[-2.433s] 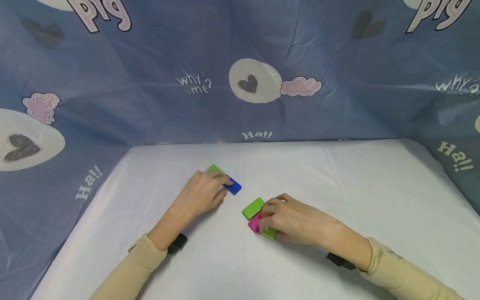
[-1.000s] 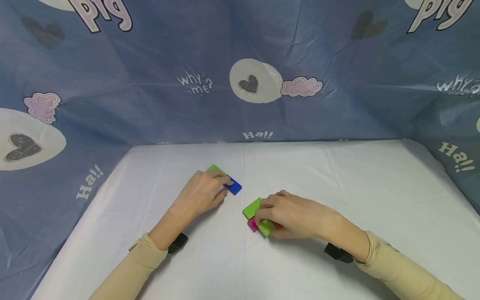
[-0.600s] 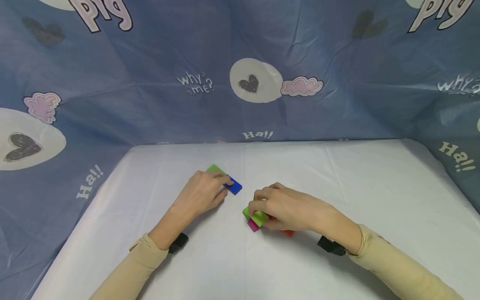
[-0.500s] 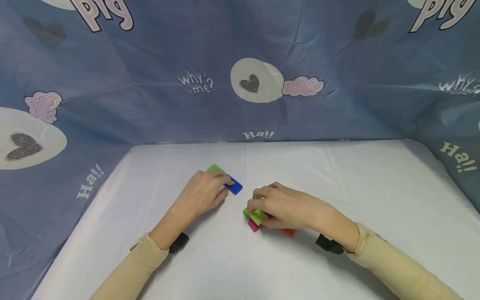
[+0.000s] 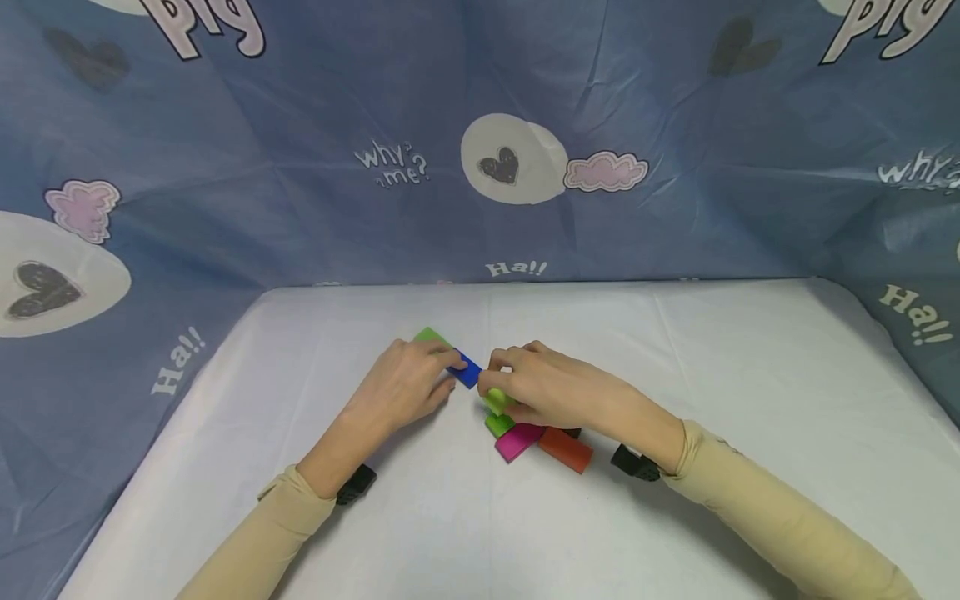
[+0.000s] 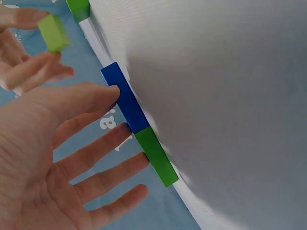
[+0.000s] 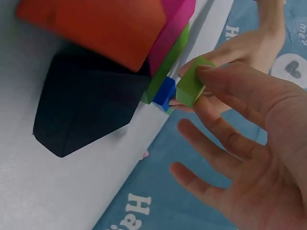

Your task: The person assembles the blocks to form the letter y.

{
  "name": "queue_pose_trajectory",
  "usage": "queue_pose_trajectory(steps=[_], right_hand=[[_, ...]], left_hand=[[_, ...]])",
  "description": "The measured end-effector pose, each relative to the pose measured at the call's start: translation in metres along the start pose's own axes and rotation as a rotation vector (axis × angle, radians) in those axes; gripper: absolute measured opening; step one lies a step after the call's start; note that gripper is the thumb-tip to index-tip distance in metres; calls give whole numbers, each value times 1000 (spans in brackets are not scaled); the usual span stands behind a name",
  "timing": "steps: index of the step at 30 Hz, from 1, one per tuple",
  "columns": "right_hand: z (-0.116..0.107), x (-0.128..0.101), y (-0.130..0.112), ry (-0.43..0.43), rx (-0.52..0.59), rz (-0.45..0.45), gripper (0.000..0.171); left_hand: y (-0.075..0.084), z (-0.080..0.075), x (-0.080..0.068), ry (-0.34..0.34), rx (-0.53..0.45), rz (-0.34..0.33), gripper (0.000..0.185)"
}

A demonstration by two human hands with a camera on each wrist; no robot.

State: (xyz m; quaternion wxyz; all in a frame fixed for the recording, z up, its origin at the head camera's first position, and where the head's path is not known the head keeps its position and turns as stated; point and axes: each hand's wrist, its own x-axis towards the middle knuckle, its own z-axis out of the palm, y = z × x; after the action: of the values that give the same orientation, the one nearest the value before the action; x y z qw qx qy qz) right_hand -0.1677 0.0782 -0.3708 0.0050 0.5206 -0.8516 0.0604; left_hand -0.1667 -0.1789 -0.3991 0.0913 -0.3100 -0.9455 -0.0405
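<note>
The right hand [image 5: 551,392] pinches a light green block [image 5: 496,401] between thumb and forefinger, lifted off the white worktop [image 5: 750,400] just beside the blue block [image 5: 467,372]. The left hand [image 5: 401,387] rests with straight, relaxed fingers [image 6: 98,163] on the row of blue block and green block [image 5: 429,337]. Another green block [image 5: 498,424], a magenta block [image 5: 519,441] and an orange block [image 5: 566,449] lie near the right wrist.
</note>
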Motion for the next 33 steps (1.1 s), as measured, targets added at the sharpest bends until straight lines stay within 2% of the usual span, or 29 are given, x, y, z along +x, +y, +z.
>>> queue_pose_trajectory(steps=[12, 28, 33], right_hand=[[9, 18, 12, -84, 46, 46, 33], [16, 26, 16, -91, 90, 39, 24], [18, 27, 18, -85, 69, 35, 21]], left_hand=[[2, 1, 0, -11, 20, 2, 22], [1, 1, -1, 9, 20, 15, 18], [1, 1, -1, -2, 17, 10, 19]])
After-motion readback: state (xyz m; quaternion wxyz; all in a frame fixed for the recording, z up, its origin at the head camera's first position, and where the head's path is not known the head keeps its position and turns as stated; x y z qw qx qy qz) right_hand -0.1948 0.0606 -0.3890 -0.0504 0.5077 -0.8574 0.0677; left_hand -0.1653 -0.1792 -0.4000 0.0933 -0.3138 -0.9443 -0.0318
